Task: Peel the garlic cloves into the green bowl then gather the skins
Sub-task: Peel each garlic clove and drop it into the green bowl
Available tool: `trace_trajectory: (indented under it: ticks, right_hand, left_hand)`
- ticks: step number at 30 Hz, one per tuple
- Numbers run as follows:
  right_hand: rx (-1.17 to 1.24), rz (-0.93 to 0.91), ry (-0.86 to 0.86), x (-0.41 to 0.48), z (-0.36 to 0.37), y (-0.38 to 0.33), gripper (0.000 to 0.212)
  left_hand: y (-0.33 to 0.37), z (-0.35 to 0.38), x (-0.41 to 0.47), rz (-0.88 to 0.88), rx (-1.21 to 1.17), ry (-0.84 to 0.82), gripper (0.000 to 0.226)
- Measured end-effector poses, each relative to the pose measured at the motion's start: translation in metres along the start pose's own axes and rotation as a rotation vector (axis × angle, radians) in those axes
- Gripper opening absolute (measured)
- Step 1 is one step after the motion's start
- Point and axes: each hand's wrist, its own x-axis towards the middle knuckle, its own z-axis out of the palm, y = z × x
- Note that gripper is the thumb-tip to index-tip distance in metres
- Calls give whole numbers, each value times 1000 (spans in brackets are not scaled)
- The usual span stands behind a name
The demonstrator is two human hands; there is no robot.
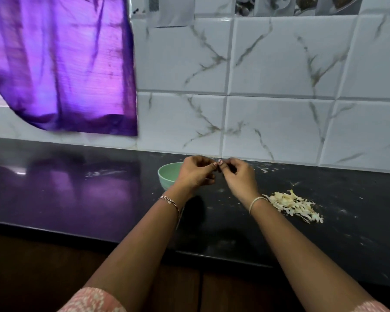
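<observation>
From my remote seat I see both hands raised just above the glossy black stone worktop (77, 199), close to the tiled wall. The left hand (195, 173) and the right hand (240, 179) are drawn together, fingers curled and fingertips meeting. They pinch something small between them, which I take for a garlic clove (218, 164). It is almost wholly hidden by the fingertips, so I cannot say how much skin it has on.

The small pale green round bowl (167, 174) stands on the worktop just behind and to the left of the left hand, which covers its right side. The part of the inside that I can see looks bare, but the bottom is out of my sight, so I cannot count the peeled cloves in it.

To the right, near the right wrist, lies a loose heap of papery cream garlic skins (295, 204). Smaller white flecks of skin (266, 170) are strewn farther back by the wall and around the heap.

From the size of that heap I judge that the peeling is well along, with many cloves already done and one in hand. I see no unpeeled cloves waiting on the worktop, so this may be among the last. The gathering is only partly done, as I read it: most skins lie in one place, yet the stray flecks have yet to be swept in.
</observation>
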Motion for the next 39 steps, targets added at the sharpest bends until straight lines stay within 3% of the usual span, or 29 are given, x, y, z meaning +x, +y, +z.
trace_trajectory:
  ticks: [4,6,9,13,16,19,29,39]
  right_hand:
    - [177,91,-65,15,32,-19,5]
    - [164,87,-115,20,42,-24,13]
    - [-122,52,-169,28,48,-24,18]
    - [-572,-53,-231,30,50,-25,14]
    - [-628,-57,-244,30,55,-23,6]
    - [-629,-42,-213,31,59,-18,14]
    - [-606,-64,-135,27,48,-11,16]
    - [-673,1,-10,13,-38,29,18]
  left_hand:
    - [4,-45,15,65,218,121,8]
    - [3,-66,24,135,424,231,8]
    - [1,-90,30,192,630,258,2]
    - [-5,-106,32,184,758,237,20]
    - [-7,-107,31,171,864,252,21]
    - [-9,-105,29,178,959,246,14]
    - [-13,-95,33,197,937,204,14]
    - [-2,-4,27,362,862,95,11]
